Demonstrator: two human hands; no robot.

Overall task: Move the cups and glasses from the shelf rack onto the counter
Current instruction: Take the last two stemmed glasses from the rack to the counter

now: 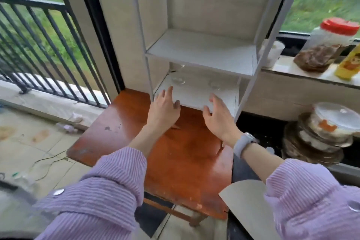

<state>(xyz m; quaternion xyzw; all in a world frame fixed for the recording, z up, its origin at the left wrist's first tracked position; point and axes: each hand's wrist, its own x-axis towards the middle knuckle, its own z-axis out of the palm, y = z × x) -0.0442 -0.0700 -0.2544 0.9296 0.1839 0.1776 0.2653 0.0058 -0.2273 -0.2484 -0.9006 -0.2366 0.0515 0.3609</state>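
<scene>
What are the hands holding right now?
Nothing. The left hand and right hand are both open, reaching toward two clear glasses on the rack's lowest shelf.

Both hands, left [163, 108] and right [218, 116], reach (fingers relaxed) toward two glasses [178, 80].

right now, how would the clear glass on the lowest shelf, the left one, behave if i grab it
The left glass looks like thin clear glass, so probably fragile and fairly light. Its smooth wall may be slippery. It stands under the low middle shelf, so it could knock that on a steep lift. Both the left hand and the right hand are open, short of it.
</scene>
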